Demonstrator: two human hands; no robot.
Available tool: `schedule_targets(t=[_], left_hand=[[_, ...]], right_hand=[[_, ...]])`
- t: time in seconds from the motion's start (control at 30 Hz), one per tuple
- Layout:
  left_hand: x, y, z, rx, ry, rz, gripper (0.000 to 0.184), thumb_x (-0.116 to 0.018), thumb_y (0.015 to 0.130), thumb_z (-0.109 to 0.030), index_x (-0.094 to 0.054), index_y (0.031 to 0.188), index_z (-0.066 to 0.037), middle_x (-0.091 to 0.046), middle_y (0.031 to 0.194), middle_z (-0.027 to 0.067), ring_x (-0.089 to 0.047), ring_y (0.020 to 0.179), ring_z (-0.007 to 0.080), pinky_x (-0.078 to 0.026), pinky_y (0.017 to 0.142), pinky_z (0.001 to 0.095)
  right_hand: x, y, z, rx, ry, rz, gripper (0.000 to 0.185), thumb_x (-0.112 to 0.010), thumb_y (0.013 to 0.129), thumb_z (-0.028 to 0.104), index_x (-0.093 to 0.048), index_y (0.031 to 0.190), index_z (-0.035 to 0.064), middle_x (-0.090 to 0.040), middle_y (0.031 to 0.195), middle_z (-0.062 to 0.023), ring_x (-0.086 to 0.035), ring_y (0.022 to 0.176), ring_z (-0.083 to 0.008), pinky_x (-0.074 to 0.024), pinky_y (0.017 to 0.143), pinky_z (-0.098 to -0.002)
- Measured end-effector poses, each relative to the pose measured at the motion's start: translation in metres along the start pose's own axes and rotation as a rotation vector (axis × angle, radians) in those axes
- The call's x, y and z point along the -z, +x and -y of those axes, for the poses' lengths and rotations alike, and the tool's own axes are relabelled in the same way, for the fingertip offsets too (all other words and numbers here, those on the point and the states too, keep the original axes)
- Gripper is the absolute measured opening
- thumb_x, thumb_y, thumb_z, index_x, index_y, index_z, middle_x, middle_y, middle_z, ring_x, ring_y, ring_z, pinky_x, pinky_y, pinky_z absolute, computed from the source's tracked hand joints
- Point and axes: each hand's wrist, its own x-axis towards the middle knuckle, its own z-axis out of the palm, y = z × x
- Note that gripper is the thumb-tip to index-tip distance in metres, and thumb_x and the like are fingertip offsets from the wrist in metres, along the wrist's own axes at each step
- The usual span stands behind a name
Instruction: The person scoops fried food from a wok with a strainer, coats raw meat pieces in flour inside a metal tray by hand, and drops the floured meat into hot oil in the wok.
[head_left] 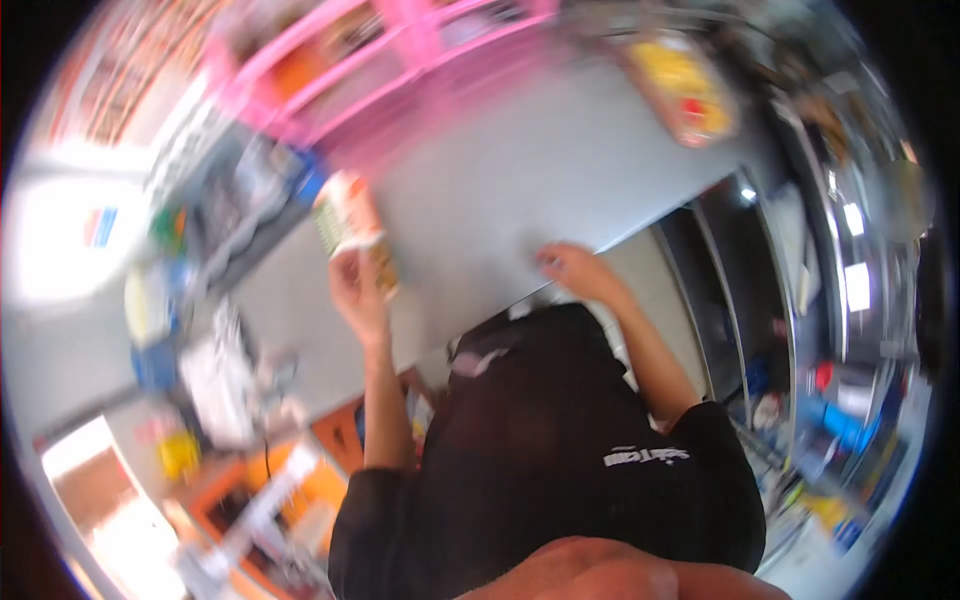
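Observation:
My left hand (360, 290) is closed on the lower end of a printed packet (352, 215), white, orange and green, over the grey worktop (470, 190). Motion blur hides the packet's details. Near the worktop's front edge is my right hand (577, 270), its fingers loosely bent. Whether it holds anything is too blurred to tell. A transparent pack with yellow and red contents (682, 88) lies farther back on the right of the worktop.
Pink racks (400, 55) stand along the back. A grey tray with plastic bags (235, 195) is at the left, with a white bag (220, 380) below it. Orange crates (320, 480) are at the lower left, dark shelving (720, 290) at the right.

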Motion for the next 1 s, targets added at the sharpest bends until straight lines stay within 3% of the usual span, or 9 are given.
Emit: schedule_targets(t=[0.23, 0.37, 0.5, 0.63, 0.7, 0.77, 0.87, 0.93, 1.0], left_hand=[[-0.247, -0.121, -0.057, -0.112, -0.085, 0.515, 0.015, -0.056, 0.090, -0.005, -0.054, 0.105, -0.002, -0.054, 0.092, 0.0033, -0.054, 0.080, 0.0124, -0.046, 0.074, 0.0250], [-0.382, -0.220, -0.071, -0.225, 0.083, 1.183, 0.020, -0.060, 0.088, -0.010, -0.055, 0.107, -0.004, -0.055, 0.086, 0.0035, -0.055, 0.075, 0.0122, -0.048, 0.069, 0.0267], [-0.461, -0.292, 0.020, -0.481, 0.508, 1.803, 0.024, -0.062, 0.088, -0.022, -0.059, 0.105, -0.005, -0.064, 0.092, 0.0103, -0.061, 0.082, 0.0205, -0.050, 0.073, 0.0353], [-0.482, -0.318, 0.199, -0.361, 0.848, 2.142, 0.034, -0.060, 0.089, -0.033, -0.060, 0.103, -0.002, -0.066, 0.094, 0.0146, -0.062, 0.087, 0.0275, -0.049, 0.077, 0.0381], [-0.486, -0.316, 0.226, -0.265, 1.131, 2.360, 0.033, -0.061, 0.086, -0.031, -0.063, 0.104, -0.003, -0.066, 0.095, 0.0150, -0.062, 0.084, 0.0282, -0.050, 0.075, 0.0385], [-0.493, -0.326, 0.239, -0.041, 1.501, 2.326, 0.031, -0.060, 0.086, -0.030, -0.062, 0.101, -0.003, -0.065, 0.092, 0.0136, -0.062, 0.079, 0.0272, -0.050, 0.070, 0.0391], [-0.542, -0.370, 0.235, 0.311, 1.717, 1.985, 0.029, -0.057, 0.086, -0.029, -0.062, 0.098, -0.003, -0.065, 0.088, 0.0115, -0.063, 0.071, 0.0258, -0.051, 0.061, 0.0400], [-0.584, -0.427, 0.247, 0.318, 1.661, 1.868, 0.028, -0.056, 0.086, -0.028, -0.061, 0.096, -0.003, -0.064, 0.085, 0.0101, -0.064, 0.066, 0.0249, -0.051, 0.055, 0.0405], [-0.623, -0.500, 0.251, 0.119, 1.580, 1.879, 0.028, -0.056, 0.086, -0.030, -0.062, 0.093, -0.004, -0.064, 0.084, 0.0099, -0.064, 0.065, 0.0248, -0.051, 0.055, 0.0404]], right_hand=[[0.030, -0.193, -0.173, -0.195, 0.003, -0.134, 0.032, -0.060, 0.085, 0.027, -0.059, 0.112, 0.0094, -0.062, 0.108, -0.0159, -0.057, 0.104, -0.0350, -0.0455, 0.089, -0.0444], [0.060, -0.307, -0.249, -0.478, 0.031, -0.336, 0.033, -0.060, 0.085, 0.028, -0.060, 0.111, 0.0092, -0.063, 0.106, -0.0163, -0.058, 0.103, -0.0350, -0.0459, 0.088, -0.0445], [0.069, -0.412, -0.281, -0.620, 0.165, -0.654, 0.028, -0.060, 0.085, 0.025, -0.062, 0.107, 0.0072, -0.066, 0.096, -0.0147, -0.061, 0.094, -0.0332, -0.0481, 0.083, -0.0421], [0.040, -0.499, -0.286, -0.685, 0.512, -1.054, 0.026, -0.060, 0.084, 0.023, -0.064, 0.102, 0.0047, -0.066, 0.091, -0.0140, -0.062, 0.086, -0.0295, -0.0488, 0.077, -0.0392], [0.009, -0.539, -0.277, -0.749, 0.616, -1.309, 0.025, -0.060, 0.085, 0.021, -0.065, 0.101, 0.0031, -0.066, 0.087, -0.0127, -0.061, 0.077, -0.0242, -0.0491, 0.072, -0.0328], [-0.042, -0.589, -0.285, -0.861, 0.743, -1.369, 0.024, -0.061, 0.086, 0.022, -0.065, 0.100, 0.0030, -0.067, 0.087, -0.0111, -0.061, 0.076, -0.0215, -0.0492, 0.072, -0.0322], [-0.057, -0.684, -0.304, -1.044, 0.836, -1.189, 0.022, -0.059, 0.088, 0.020, -0.065, 0.101, 0.0032, -0.067, 0.086, -0.0091, -0.061, 0.077, -0.0195, -0.0493, 0.072, -0.0321], [-0.037, -0.742, -0.335, -1.075, 0.765, -1.274, 0.022, -0.059, 0.088, 0.020, -0.065, 0.102, 0.0036, -0.067, 0.087, -0.0085, -0.061, 0.078, -0.0192, -0.0493, 0.073, -0.0318], [-0.029, -0.784, -0.364, -1.073, 0.735, -1.413, 0.024, -0.059, 0.088, 0.020, -0.064, 0.104, 0.0040, -0.067, 0.089, -0.0099, -0.062, 0.081, -0.0205, -0.0494, 0.075, -0.0328]])
